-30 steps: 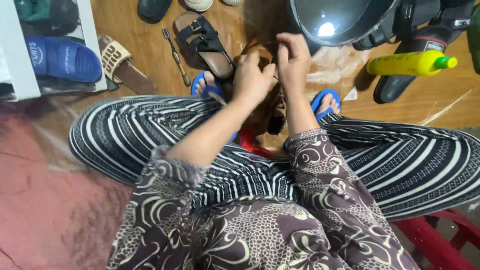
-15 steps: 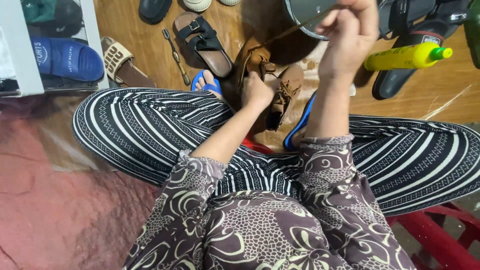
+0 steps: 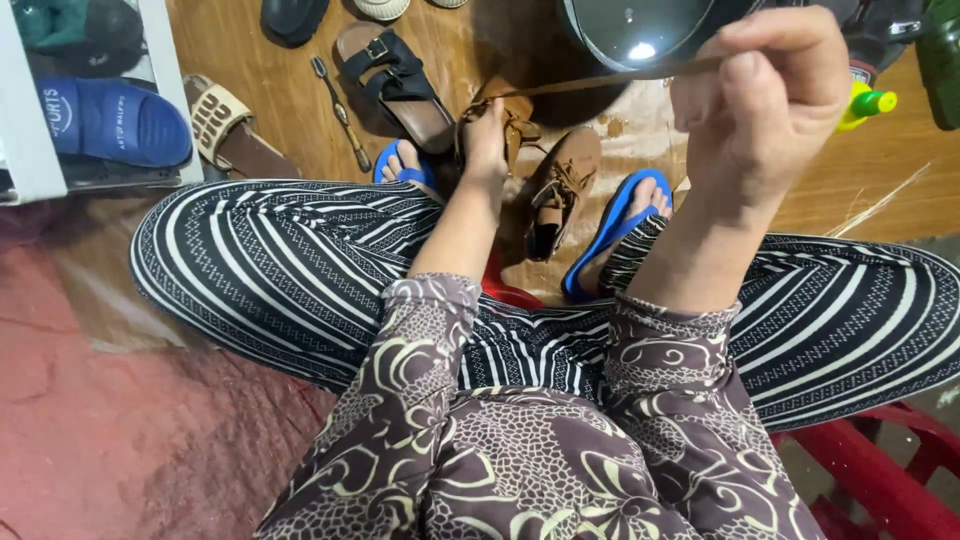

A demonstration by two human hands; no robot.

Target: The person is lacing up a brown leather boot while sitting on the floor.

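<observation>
Two brown lace-up shoes lie on the wooden floor between my feet in blue flip-flops. My left hand (image 3: 487, 145) reaches down and holds the left brown shoe (image 3: 510, 112) near its laces. The other brown shoe (image 3: 562, 190) lies beside it, untouched. Raised close to the camera, my right hand (image 3: 765, 100) pinches a brown shoelace (image 3: 600, 80) that stretches taut from the left shoe up to my fingers.
A black sandal (image 3: 400, 75), a thin brush (image 3: 340, 110), a tan woven sandal (image 3: 225, 130) and a blue slide (image 3: 110, 120) on a white shelf lie to the left. A dark round helmet (image 3: 640, 30) and a yellow bottle with a green cap (image 3: 865, 105) sit at the top. A red stool (image 3: 880, 470) is under me.
My right hand has risen toward the camera, drawing the lace out long and taut. My left hand has dropped from beside it down onto the left shoe.
</observation>
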